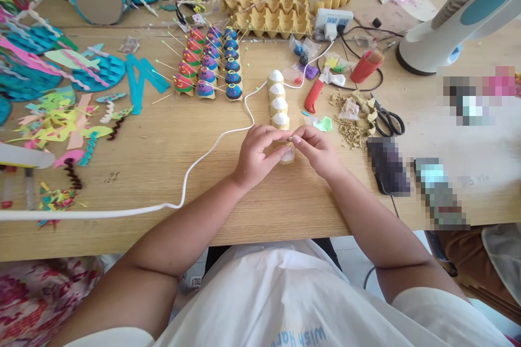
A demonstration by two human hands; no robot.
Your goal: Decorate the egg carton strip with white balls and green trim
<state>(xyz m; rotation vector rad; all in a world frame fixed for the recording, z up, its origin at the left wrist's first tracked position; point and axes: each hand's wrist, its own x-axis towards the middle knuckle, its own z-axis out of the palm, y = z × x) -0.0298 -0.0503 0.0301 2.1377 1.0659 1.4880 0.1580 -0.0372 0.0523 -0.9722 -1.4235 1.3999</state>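
A narrow egg carton strip (pixel 279 104) runs away from me, its cups topped with white. Curled over its near end is my left hand (pixel 258 156), with the thumb against the nearest cup and the fingers over the cup behind it. My right hand (pixel 319 150) is closed at the strip's right side, thumb and forefinger pinched at a tiny greyish piece (pixel 290 139) too small to name. The fingertips of both hands meet there and partly hide the near cups. Beyond them the white-topped cups stand uncovered.
Painted egg carton strips (pixel 207 62) with pins stand behind left. A white cable (pixel 195 165) crosses the table. Paper scraps (pixel 61 124) lie left. Rightward are a red-handled tool (pixel 313 96), scissors (pixel 388 119), phones (pixel 388 167) and a white appliance (pixel 451 21). Bare egg trays (pixel 271 8) sit behind.
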